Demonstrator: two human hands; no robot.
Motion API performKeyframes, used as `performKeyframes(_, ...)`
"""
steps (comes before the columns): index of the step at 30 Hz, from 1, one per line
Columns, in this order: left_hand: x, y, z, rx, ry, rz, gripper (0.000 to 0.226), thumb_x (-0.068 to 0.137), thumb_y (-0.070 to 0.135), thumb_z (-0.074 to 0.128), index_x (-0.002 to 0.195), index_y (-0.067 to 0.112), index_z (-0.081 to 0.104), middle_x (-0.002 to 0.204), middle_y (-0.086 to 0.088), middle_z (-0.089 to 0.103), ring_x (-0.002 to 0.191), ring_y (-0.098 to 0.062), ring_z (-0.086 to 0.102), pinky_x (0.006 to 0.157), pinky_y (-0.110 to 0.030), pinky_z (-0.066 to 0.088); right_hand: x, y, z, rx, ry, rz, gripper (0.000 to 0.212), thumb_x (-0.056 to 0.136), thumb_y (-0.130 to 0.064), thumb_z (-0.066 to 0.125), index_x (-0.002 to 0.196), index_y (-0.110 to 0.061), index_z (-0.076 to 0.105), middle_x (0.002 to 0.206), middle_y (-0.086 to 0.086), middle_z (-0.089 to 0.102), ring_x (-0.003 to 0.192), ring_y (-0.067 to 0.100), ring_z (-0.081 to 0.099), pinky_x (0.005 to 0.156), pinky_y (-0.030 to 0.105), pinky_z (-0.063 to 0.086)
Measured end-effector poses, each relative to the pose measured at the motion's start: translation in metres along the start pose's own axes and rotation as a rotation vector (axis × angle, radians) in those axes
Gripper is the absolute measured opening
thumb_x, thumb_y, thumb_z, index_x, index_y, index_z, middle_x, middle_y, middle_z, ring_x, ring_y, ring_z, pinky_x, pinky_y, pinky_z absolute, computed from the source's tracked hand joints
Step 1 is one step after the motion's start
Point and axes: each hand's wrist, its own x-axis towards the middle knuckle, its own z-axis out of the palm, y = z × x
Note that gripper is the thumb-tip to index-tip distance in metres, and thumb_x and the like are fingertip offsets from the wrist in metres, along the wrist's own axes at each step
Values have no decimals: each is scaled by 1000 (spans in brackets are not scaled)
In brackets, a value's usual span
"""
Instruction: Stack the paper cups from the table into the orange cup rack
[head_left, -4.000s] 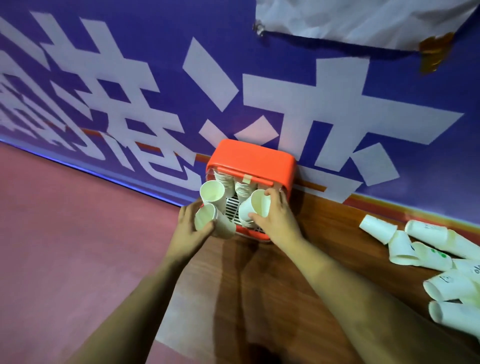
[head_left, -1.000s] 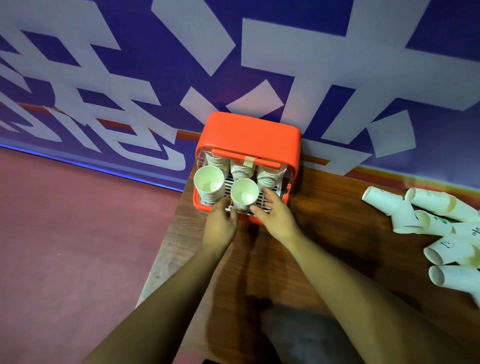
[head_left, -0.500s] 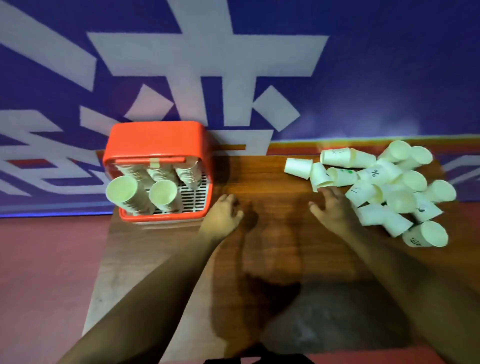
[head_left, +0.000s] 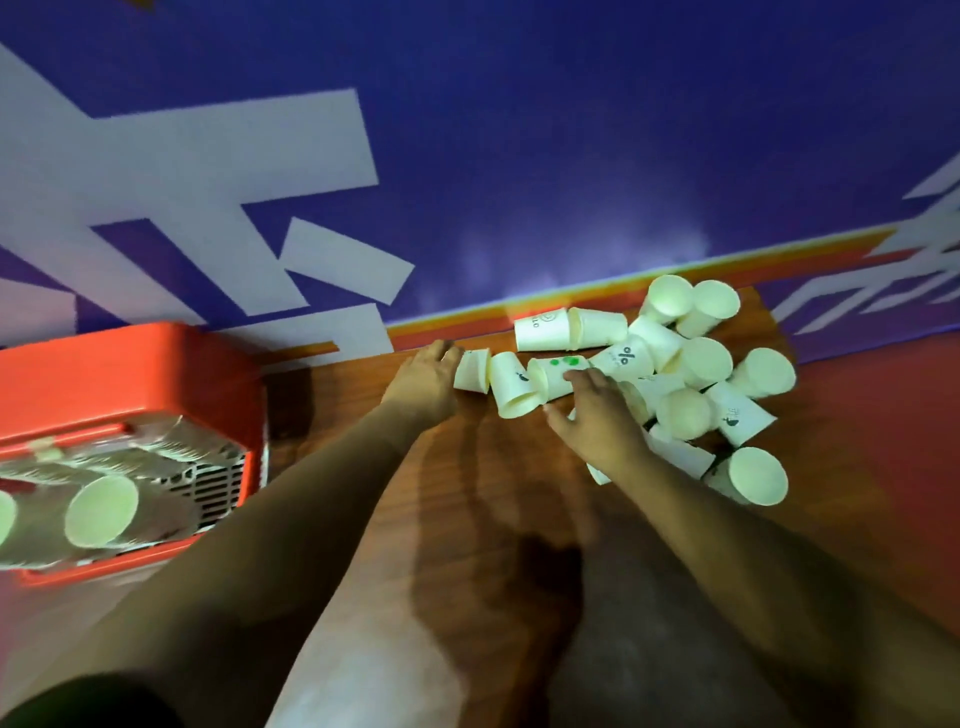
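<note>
The paper cups lie in a loose heap on the wooden table, in the right middle of the frame, most of them on their sides. Some carry print. One cup at the top of the heap shows a round mark and letters that read like "LLO", the rest being too blurred. Another has a dark sign like "o|o". A cup with green dots lies at the left side of the heap, and a cup at the right has a small dark green figure.

The left hand reaches to the leftmost cup, which lies on its side. Its fingers are stretched and seem to touch the base of this cup, without closing on it. The right hand is spread wide, the fingertips resting on the cup with green dots and the thumb held apart below; it grasps nothing. Between both hands lies one more cup, its mouth turned to the lower part of the frame.

The orange cup rack stands at the left edge, against the wall. Inside it are stacks of nested cups, tilted with open mouths toward the camera, over a white grid. Behind the table hangs a blue banner with large white strokes.
</note>
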Motion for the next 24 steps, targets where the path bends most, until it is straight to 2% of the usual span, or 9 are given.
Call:
performKeyframes(3,20,-4,18,51,-44,-9,85,87,27,68,156,17,20,164,-6,19,151,-25,17,122,-40,20,12,-14,17,31,-3,-44,58,89,-44,58,134,-9,50,130,15,52,121,33,47,102,43,38)
performKeyframes(5,25,-11,34,119,-80,7,85,87,34,68,156,17,21,164,-3,17,152,-22,12,121,-43,18,16,-20,28,32,22,-74,60,86,-43,59,134,-8,50,125,16,53,117,35,49,99,44,40)
performKeyframes(7,23,-15,48,141,-60,19,82,86,40,68,153,18,26,162,-3,23,148,-24,21,118,-43,23,21,-21,38,13,24,-75,62,85,-45,57,135,-8,49,125,16,53,117,36,48,99,45,41)
performKeyframes(10,13,-13,60,194,66,53,78,84,42,69,148,19,32,144,-5,38,130,-27,39,107,-39,33,28,-19,49,-72,10,-93,63,87,-48,53,136,-10,48,125,18,53,115,36,47,97,46,42)
performKeyframes(14,8,-13,66,250,112,52,79,90,47,59,155,23,22,132,-9,35,122,-28,36,102,-39,30,36,-22,62,-145,52,-120,54,89,-47,52,129,-11,55,113,20,59,106,37,48,92,46,42)
performKeyframes(18,9,-19,70,190,144,17,64,89,41,62,143,18,37,141,-10,36,131,-29,36,109,-39,28,40,-27,72,-155,-20,-95,54,88,-48,55,133,-19,50,114,17,59,108,35,48,90,44,42)
performKeyframes(20,0,-23,75,125,126,4,63,86,39,67,138,16,40,137,-6,45,127,-27,44,106,-38,31,36,-25,78,-124,-93,-111,60,85,-47,59,137,-22,44,114,16,58,107,36,53,89,43,45)
performKeyframes(22,-17,-31,79,17,126,-67,67,83,39,71,137,15,41,132,-5,51,121,-27,50,102,-39,35,31,-24,82,-67,-158,-116,64,84,-45,62,139,-22,38,114,17,58,102,36,58,83,42,50)
performKeyframes(24,-37,-41,82,-163,170,-163,79,78,38,77,143,17,38,134,-5,52,121,-27,52,102,-43,41,26,-26,81,-25,-180,-102,69,82,-45,67,138,-19,36,118,16,56,105,36,58,84,43,51)
